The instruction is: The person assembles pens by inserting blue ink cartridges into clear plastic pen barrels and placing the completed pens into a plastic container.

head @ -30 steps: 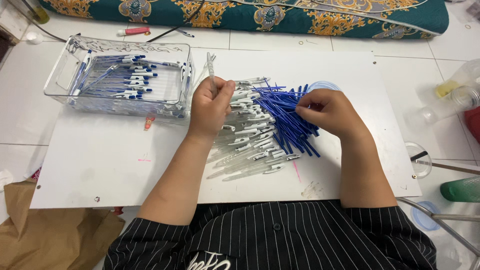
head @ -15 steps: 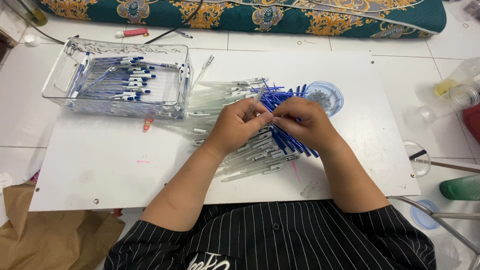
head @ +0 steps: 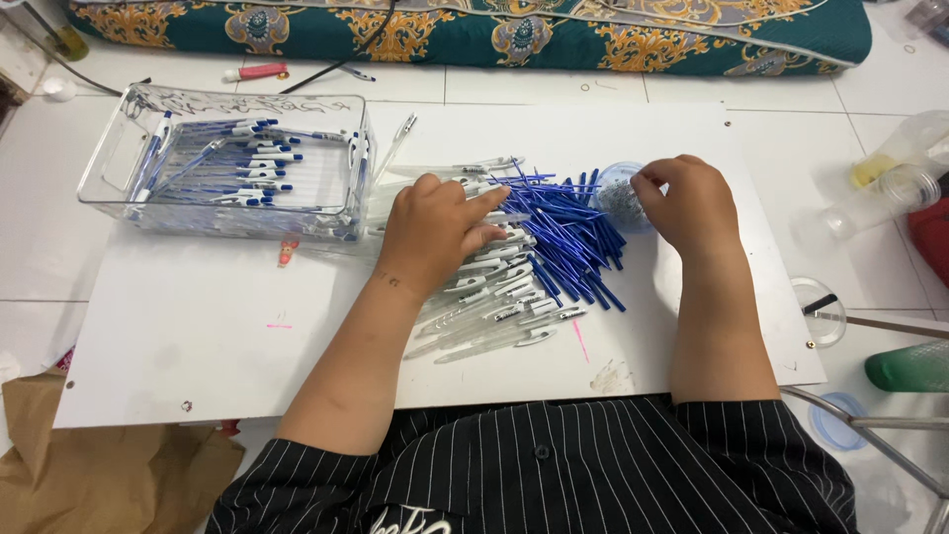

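Hands parted, right hand [head: 692,203] pinching at small cup [head: 615,198], left hand [head: 435,229] spread on clear barrels [head: 494,316] — board edge [head: 148,396] bare.

Home floor workspace: tiled floor [head: 40,257], patterned mattress [head: 474,35], white board [head: 227,336].

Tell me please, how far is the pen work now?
Done: finished pens lie in the clear tray. In hand: the left hand rests on the clear barrels; the right hand picks at the small round dish. Left: many barrels and blue refills lie loose on the white board.
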